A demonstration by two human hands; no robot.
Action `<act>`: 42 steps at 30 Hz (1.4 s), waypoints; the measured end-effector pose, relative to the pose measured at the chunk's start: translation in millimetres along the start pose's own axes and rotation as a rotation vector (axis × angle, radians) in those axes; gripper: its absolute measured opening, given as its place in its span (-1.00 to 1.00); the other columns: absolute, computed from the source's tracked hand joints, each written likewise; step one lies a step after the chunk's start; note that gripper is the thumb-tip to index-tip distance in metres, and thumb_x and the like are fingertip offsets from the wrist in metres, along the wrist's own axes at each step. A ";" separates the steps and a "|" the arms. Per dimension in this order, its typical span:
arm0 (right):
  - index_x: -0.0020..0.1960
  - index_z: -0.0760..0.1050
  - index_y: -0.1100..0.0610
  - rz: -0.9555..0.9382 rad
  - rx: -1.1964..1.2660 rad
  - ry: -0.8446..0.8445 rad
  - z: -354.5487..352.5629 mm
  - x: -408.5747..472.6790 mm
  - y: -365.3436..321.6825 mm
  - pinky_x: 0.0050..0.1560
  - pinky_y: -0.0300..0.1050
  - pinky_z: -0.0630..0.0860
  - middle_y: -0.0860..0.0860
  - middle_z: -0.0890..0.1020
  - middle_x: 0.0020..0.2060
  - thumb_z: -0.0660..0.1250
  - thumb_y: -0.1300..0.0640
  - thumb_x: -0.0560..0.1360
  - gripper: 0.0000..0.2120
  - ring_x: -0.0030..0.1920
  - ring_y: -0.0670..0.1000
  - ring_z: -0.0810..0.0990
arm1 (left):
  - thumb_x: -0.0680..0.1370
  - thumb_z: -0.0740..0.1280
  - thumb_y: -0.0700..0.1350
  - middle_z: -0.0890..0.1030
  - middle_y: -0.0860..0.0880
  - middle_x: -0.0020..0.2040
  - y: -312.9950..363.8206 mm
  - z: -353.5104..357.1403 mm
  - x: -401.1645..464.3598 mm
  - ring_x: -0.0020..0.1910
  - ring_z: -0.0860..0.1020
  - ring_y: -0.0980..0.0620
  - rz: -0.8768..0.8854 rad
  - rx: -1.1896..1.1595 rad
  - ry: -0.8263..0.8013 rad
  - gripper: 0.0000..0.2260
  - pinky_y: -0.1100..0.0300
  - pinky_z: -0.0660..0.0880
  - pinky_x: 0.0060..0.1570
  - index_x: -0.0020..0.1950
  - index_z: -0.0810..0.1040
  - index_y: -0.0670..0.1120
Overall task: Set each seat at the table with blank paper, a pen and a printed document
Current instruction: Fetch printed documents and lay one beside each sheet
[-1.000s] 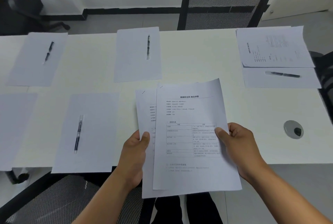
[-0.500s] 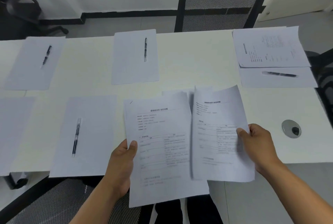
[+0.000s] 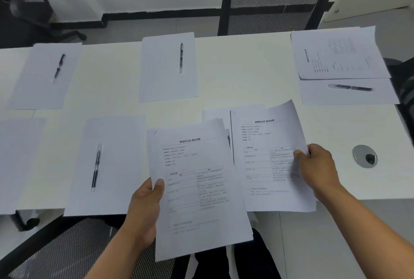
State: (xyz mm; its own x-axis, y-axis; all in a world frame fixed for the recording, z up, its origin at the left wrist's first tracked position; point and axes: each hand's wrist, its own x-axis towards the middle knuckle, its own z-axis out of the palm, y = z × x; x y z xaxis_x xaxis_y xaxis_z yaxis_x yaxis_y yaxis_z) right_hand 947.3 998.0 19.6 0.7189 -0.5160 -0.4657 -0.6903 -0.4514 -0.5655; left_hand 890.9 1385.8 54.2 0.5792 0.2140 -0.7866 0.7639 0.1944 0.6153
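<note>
My left hand (image 3: pixel 145 207) grips a stack of printed documents (image 3: pixel 199 189) at its left edge, over the table's near edge. My right hand (image 3: pixel 318 169) pinches a single printed document (image 3: pixel 268 157) by its right edge, just right of the stack. Under that sheet lies a blank paper (image 3: pixel 215 115), with a pen mostly hidden. Blank papers with pens lie at the near left (image 3: pixel 96 166), far left (image 3: pixel 59 65) and far middle (image 3: pixel 181 58). The far right seat has a printed document (image 3: pixel 336 54) over blank paper with a pen (image 3: pixel 349 87).
The white table (image 3: pixel 246 72) has a round cable grommet (image 3: pixel 364 156) at the right. A black mesh chair (image 3: pixel 275 3) stands behind the table, another chair (image 3: pixel 67 247) sits below me, and part of a blank sheet (image 3: pixel 15 162) shows at the left edge.
My right hand has pulled the top printed document off the stack and moved it right. The left hand has shifted the remaining stack slightly left.
</note>
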 end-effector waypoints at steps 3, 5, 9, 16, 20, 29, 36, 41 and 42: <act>-0.04 0.47 0.34 -0.003 0.001 0.005 0.3 1.6 -2.2 -0.22 0.01 0.37 0.21 0.62 -0.14 0.29 0.10 0.67 -0.72 -0.23 0.18 0.49 | 0.80 0.23 -0.05 0.79 -0.09 0.20 0.4 1.4 -2.1 0.16 0.77 -0.17 0.000 0.002 -0.004 -0.74 -0.16 0.70 0.11 0.34 0.68 -0.03; -0.06 0.46 0.33 -0.006 0.000 0.014 -0.2 2.9 -3.1 -0.23 0.01 0.36 0.19 0.60 -0.16 0.29 0.10 0.67 -0.72 -0.23 0.17 0.47 | 0.80 0.23 -0.05 0.79 -0.10 0.20 0.4 3.3 -3.6 0.15 0.77 -0.18 -0.001 0.000 -0.010 -0.74 -0.17 0.70 0.11 0.34 0.68 -0.04; -0.19 0.38 0.18 -0.011 0.008 0.017 -3.5 4.8 -4.4 -0.27 -0.02 0.31 0.09 0.53 -0.25 0.30 0.13 0.67 -0.72 -0.29 0.11 0.42 | 0.80 0.22 -0.05 0.79 -0.10 0.21 1.9 7.1 -7.4 0.15 0.77 -0.17 0.001 -0.011 -0.020 -0.74 -0.20 0.69 0.14 0.35 0.67 -0.03; -0.08 0.54 0.16 -0.059 0.067 0.005 -11.5 1.3 -9.4 -0.24 -0.04 0.34 0.03 0.58 -0.22 0.32 0.13 0.66 -0.83 -0.18 0.16 0.48 | 0.80 0.23 -0.05 0.79 -0.09 0.20 5.8 14.1 -14.4 0.12 0.78 -0.15 0.017 -0.027 -0.028 -0.75 -0.15 0.72 0.05 0.35 0.67 -0.02; 0.54 0.45 0.19 -0.060 -0.031 0.035 -14.5 -6.9 -13.6 0.43 0.14 0.39 0.15 0.50 0.45 0.33 0.05 0.68 -0.53 0.47 0.23 0.42 | 0.79 0.24 -0.04 0.79 -0.10 0.19 11.1 19.7 -18.7 0.11 0.79 -0.15 0.026 -0.039 -0.035 -0.74 -0.12 0.73 0.00 0.35 0.67 -0.04; 0.19 0.61 -0.05 -0.179 0.174 -0.293 -2.6 -69.2 -62.2 0.04 0.00 0.59 -0.14 0.69 0.06 0.34 -0.12 0.68 -0.80 0.05 -0.03 0.71 | 0.78 0.25 -0.02 0.78 -0.08 0.22 32.1 44.7 -36.1 0.16 0.77 -0.15 0.070 -0.050 -0.068 -0.74 -0.19 0.69 0.17 0.36 0.68 -0.01; -0.16 0.40 0.09 -0.193 0.323 -0.474 -4.2 -84.4 -85.3 -0.24 -0.12 0.29 -0.11 0.39 -0.31 0.39 -0.05 0.64 -0.69 -0.33 -0.08 0.31 | 0.79 0.24 -0.04 0.78 -0.07 0.24 45.0 54.1 -57.0 0.19 0.76 -0.15 0.116 -0.065 -0.052 -0.74 -0.21 0.67 0.24 0.37 0.68 -0.02; -0.15 0.46 0.16 -0.209 0.306 -0.542 -14.3 -87.3 -98.6 -0.19 -0.11 0.48 0.06 0.70 -0.19 0.40 0.04 0.64 -0.72 -0.27 -0.03 0.60 | 0.80 0.22 -0.04 0.77 -0.09 0.26 47.7 56.6 -75.3 0.23 0.75 -0.17 0.137 -0.094 -0.014 -0.73 -0.28 0.62 0.32 0.36 0.69 -0.01; -0.12 0.50 0.16 -0.211 0.313 -0.549 -15.1 -87.8 -99.7 -0.15 -0.08 0.52 0.10 0.73 -0.11 0.40 0.05 0.64 -0.76 -0.22 0.00 0.65 | 0.80 0.22 -0.04 0.77 -0.09 0.26 47.2 57.1 -77.3 0.23 0.75 -0.17 0.140 -0.098 -0.009 -0.73 -0.28 0.62 0.32 0.37 0.69 -0.01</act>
State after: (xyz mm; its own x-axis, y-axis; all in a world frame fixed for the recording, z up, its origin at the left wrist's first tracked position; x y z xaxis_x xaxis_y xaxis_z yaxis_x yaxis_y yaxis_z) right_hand 951.8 1077.2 127.2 0.8303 0.0431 -0.5556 -0.5334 -0.2271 -0.8148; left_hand 898.4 1323.8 141.2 0.6807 0.2370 -0.6931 0.6447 0.2555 0.7205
